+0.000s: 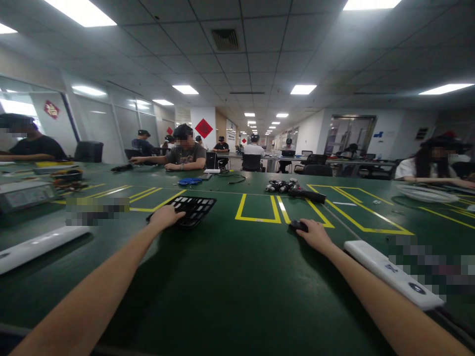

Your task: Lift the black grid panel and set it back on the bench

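Observation:
My left hand (166, 217) is closed on the near left edge of a flat black case (196, 211). Rows of small compartments fill the case, some with pale rectangular pieces in them, and its far side looks slightly raised off the green table (230, 277). Further right, my right hand (315, 235) has its fingers wrapped round a small dark rounded object (298, 226), low at the table surface. Its kind is not clear from here, since the fingers cover part of it.
Yellow tape outlines (258, 220) mark the table. White power strips lie left (40, 245) and right (389, 272). Beyond my hands are a bundle of black cables (285, 187), a dark rod-like item (313, 196) and a blue item (190, 182). A person (185, 151) sits across the table.

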The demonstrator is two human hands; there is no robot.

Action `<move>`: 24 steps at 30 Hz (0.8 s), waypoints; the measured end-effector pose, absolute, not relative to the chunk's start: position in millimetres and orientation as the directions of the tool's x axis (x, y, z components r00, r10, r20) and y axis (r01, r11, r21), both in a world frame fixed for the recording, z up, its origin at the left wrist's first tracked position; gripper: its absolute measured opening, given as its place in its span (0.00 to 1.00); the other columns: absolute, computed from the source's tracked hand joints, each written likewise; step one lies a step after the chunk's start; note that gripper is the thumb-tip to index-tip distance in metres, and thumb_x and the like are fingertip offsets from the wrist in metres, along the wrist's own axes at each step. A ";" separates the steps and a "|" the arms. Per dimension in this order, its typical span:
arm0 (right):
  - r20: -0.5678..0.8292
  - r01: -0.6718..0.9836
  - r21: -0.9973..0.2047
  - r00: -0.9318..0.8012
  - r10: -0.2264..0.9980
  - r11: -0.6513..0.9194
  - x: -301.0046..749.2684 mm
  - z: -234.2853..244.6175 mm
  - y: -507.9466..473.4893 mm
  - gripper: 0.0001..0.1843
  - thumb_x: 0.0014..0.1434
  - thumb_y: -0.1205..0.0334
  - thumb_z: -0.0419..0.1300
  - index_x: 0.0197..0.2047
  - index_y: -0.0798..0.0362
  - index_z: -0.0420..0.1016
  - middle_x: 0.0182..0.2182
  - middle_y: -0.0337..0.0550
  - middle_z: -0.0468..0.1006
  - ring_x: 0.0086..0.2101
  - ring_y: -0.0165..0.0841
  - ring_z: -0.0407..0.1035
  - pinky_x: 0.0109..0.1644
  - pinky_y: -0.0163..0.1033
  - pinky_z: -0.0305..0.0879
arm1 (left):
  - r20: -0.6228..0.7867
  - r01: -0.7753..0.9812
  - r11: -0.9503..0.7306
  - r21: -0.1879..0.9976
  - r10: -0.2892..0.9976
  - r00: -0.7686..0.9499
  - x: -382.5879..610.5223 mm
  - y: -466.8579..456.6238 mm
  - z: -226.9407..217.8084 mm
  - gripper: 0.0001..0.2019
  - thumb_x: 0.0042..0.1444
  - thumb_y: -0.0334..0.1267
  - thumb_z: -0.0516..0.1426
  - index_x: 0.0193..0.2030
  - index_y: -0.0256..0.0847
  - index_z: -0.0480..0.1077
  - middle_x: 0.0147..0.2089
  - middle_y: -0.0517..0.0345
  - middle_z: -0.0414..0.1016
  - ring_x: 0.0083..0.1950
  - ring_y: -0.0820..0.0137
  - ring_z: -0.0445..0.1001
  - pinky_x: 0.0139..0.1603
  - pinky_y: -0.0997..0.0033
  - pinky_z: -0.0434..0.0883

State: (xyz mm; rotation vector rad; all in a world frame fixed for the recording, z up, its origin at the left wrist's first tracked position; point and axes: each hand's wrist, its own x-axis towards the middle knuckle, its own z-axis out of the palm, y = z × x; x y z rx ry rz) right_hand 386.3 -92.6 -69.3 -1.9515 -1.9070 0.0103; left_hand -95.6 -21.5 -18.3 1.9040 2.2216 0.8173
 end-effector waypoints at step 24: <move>0.471 0.360 -0.634 -0.522 0.711 0.684 299.5 -66.2 -138.2 0.20 0.57 0.54 0.51 0.51 0.47 0.68 0.50 0.42 0.72 0.53 0.41 0.60 0.60 0.50 0.53 | 0.179 0.447 -0.383 0.809 0.883 0.434 98.4 -113.5 -56.2 0.21 0.44 0.47 0.60 0.42 0.37 0.64 0.24 0.68 0.56 0.26 0.76 0.57 0.27 0.76 0.58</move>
